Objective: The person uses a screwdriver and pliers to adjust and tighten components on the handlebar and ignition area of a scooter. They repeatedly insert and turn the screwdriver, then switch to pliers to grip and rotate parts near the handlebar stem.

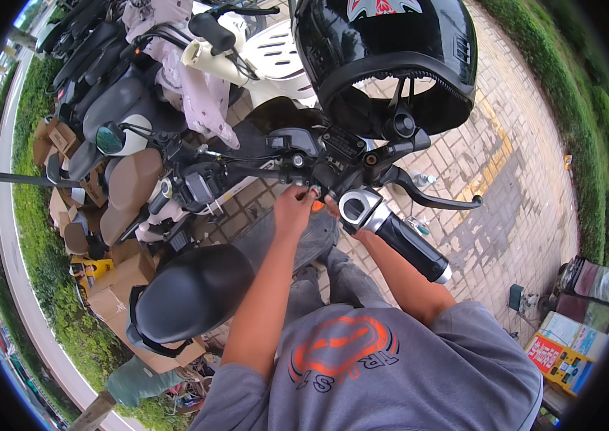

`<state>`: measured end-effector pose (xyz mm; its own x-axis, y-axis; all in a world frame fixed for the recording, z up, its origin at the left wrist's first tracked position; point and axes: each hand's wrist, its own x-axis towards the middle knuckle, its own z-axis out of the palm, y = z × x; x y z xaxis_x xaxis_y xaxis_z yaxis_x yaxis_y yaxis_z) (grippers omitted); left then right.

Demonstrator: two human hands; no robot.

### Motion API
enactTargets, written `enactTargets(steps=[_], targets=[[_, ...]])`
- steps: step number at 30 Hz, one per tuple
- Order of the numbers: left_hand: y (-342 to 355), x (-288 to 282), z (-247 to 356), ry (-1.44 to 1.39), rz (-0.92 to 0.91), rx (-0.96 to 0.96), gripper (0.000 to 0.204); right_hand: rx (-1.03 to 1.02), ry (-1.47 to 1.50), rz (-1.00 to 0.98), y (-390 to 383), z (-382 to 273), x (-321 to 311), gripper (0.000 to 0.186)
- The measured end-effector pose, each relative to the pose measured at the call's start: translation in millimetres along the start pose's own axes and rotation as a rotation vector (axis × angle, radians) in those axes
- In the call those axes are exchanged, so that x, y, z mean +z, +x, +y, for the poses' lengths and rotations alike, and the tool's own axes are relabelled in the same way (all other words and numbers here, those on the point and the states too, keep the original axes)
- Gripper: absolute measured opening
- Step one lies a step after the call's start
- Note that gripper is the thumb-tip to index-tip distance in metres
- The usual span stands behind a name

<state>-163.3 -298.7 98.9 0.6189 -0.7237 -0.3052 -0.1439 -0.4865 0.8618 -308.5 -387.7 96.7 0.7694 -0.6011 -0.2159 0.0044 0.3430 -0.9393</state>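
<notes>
Just below a scooter's handlebar assembly (340,154), my left hand (297,208) is closed, its fingertips pinched at a small shiny part that I cannot make out, beside an orange piece (317,205). Close to its right, my right hand (332,210) is mostly hidden behind the silver-and-black grip (408,243); its hold is unclear. A black brake lever (441,201) curves out to the right, and a glossy black helmet (383,39) sits above the handlebar. The black seat (189,294) lies to the lower left of my hands.
Several parked scooters (125,93) crowd the upper left, with cardboard boxes (114,294) and a hedge (39,280) alongside. Brick paving (520,237) runs rightward toward a green verge (570,129). A small bottle (425,179) stands beyond the lever; stacked colourful goods (563,355) are at lower right.
</notes>
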Motion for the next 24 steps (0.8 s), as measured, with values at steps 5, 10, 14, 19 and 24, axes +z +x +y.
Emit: enactTargets(steps=[5, 10, 14, 19, 24], targets=[[4.6, 6.0, -3.8, -0.098, -0.029, 0.027, 0.022, 0.121, -0.413, 0.081, -4.8, 44.6, -0.2, 0.01], [-10.7, 5.8, 12.3, -0.76, -0.247, -0.467, 0.018, -0.196, -0.902, -0.052, -9.1, 98.7, -36.0, 0.016], [4.6, 16.8, -15.2, -0.592, -0.288, -0.271, 0.014, -0.277, -0.687, 0.147, -23.6, 86.6, -23.3, 0.028], [2.1, 20.9, -18.9, -0.418, -0.247, -0.105, 0.017, 0.535, 0.445, 0.194, 2.8, 28.5, -23.3, 0.017], [2.6, 21.9, -41.6, -0.34, -0.146, -0.11, 0.02, 0.484, 0.392, 0.347, 10.3, 24.8, -3.0, 0.017]])
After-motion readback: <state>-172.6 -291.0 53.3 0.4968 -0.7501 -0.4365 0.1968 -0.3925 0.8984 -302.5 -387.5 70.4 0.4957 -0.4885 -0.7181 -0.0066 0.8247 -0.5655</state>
